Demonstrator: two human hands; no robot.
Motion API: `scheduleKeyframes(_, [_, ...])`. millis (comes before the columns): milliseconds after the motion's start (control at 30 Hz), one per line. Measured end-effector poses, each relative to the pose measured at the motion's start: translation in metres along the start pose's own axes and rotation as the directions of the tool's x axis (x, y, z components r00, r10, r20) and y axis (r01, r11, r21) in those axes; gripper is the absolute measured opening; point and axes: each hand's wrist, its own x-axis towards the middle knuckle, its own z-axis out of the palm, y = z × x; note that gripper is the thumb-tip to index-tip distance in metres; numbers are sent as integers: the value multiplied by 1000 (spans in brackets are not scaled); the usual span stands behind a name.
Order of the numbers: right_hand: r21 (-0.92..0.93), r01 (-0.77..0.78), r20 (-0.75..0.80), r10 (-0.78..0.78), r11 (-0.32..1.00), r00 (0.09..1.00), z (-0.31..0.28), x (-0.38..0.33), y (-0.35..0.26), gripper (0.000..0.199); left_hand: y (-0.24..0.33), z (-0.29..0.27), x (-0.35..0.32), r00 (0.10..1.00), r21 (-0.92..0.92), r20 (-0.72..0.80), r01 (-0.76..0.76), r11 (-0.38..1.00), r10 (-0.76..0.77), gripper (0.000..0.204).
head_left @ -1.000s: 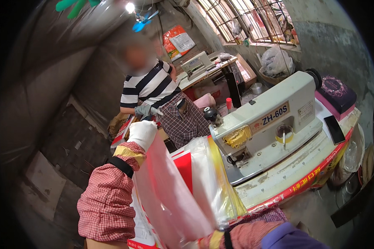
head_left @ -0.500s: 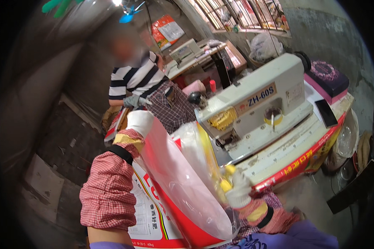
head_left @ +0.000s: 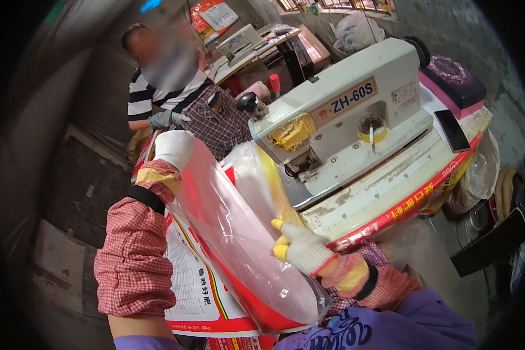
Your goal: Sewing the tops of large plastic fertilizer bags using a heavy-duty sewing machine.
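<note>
A red and white printed sack [head_left: 195, 291] with a clear plastic liner [head_left: 274, 271] slants across my front, its mouth spread wide. My left hand [head_left: 175, 149], in a white glove, is closed round the sack's far upper edge; its fingertips are mostly hidden. Over the liner's right side, my right hand [head_left: 303, 248] wears a white glove with yellow fingertips. Its fingers point left and stand apart, with nothing seen between them. Just beyond is a grey sewing machine [head_left: 344, 111], with more clear and yellow plastic bagging [head_left: 265, 175] beside its needle end.
The machine's worktop [head_left: 367, 198] has a red printed front edge. On it lie a black phone [head_left: 452, 130] and a purple-black box [head_left: 454, 81]. A person in a striped shirt [head_left: 140, 96] sits at the far left, near another sewing machine [head_left: 239, 44]. Bags crowd the right side.
My right hand has moved left and up from the worktop edge to over the liner, its fingers now clearer. My left hand keeps its hold on the sack. The whole view has shifted.
</note>
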Motion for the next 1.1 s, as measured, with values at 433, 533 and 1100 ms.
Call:
scheduleKeyframes(433, [-249, 176, 147, -143, 952, 979, 44, 37, 13, 31, -16, 9, 18, 981, -91, 164, 117, 989, -101, 22])
scheduleKeyframes(533, [-261, 400, -47, -425, 878, 904, 78, 28, 18, 32, -2, 49, 29, 962, -214, 67, 273, 938, -264, 17])
scheduleKeyframes(1100, [534, -414, 9, 485, 737, 874, -29, -103, 103, 22, 200, 123, 13, 854, -479, -484, -440, 759, 190, 18])
